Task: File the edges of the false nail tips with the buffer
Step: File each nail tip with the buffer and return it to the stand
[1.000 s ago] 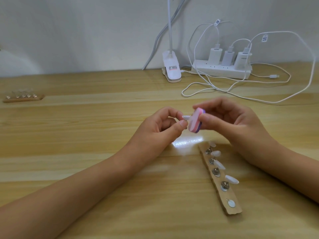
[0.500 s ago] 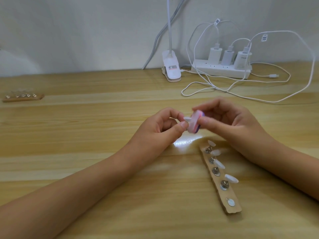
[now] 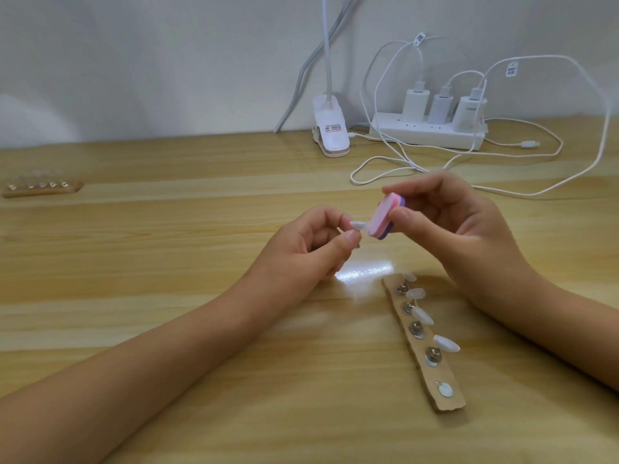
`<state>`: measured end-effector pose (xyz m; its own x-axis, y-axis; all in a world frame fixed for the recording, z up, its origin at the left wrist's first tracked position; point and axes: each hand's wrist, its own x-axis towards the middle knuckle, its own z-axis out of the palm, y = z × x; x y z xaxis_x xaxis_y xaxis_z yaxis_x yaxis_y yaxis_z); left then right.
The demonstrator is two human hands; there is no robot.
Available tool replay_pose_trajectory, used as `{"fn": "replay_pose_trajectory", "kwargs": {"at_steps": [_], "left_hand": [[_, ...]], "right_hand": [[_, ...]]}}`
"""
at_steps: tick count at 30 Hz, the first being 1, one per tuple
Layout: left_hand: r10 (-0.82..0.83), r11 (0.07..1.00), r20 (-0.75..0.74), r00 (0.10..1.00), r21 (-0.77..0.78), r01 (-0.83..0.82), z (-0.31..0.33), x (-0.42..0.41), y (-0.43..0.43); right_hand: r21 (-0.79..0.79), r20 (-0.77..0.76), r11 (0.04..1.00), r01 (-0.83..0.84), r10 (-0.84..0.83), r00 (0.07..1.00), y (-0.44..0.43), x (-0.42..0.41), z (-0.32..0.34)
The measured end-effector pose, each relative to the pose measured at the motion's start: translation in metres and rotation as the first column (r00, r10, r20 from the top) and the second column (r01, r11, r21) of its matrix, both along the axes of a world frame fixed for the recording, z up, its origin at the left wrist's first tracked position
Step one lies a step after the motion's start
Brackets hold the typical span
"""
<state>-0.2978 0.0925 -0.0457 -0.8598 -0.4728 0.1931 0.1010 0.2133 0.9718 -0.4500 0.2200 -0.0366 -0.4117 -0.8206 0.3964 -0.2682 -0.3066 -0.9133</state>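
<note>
Just beyond the cardboard nail holder (image 3: 452, 402), your left hand (image 3: 301, 249) pinches a false nail tip (image 3: 357, 224), fingers (image 3: 348, 238) clamped on it — its point touching the pink-and-purple buffer (image 3: 482, 217), gripped in your right hand (image 3: 462, 229), whose curled fingers close round it.

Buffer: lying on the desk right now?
No, the right hand pinches the buffer above the desk, at the nail tip pinched by the left hand.
</note>
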Motion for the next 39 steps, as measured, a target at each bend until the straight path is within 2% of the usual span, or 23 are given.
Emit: {"fn": "replay_pose_trajectory", "kwargs": {"at_steps": [3,16,19,28,39], "left_hand": [[-0.003,1.0,0.0,1.0,-0.01,0.003,0.0001,0.0,0.0002],[-0.024,1.0,-0.005,1.0,-0.006,0.024,0.0005,0.0,0.0002],[-0.017,1.0,-0.003,1.0,0.004,0.017,0.001,0.0,0.0004],[-0.015,0.994,-0.016,1.0,0.108,0.017,0.0047,0.0011,0.0015],[0.012,0.997,-0.021,1.0,0.076,-0.01,0.0043,0.0005,0.003]], "right_hand": [[0.055,0.004,0.997,-0.048,0.048,0.999,-0.0004,0.0003,-0.0006],[0.012,-0.006,1.0,-0.025,0.025,1.0,-0.0002,-0.0021,-0.0007],[0.075,-0.008,0.994,-0.075,0.076,0.997,-0.0004,-0.0014,-0.0009],[0.035,0.139,0.988,-0.148,0.142,0.98,-0.0026,-0.0073,-0.0024],[-0.009,0.097,0.997,-0.082,0.082,0.992,-0.0002,-0.0077,-0.0016]]}}
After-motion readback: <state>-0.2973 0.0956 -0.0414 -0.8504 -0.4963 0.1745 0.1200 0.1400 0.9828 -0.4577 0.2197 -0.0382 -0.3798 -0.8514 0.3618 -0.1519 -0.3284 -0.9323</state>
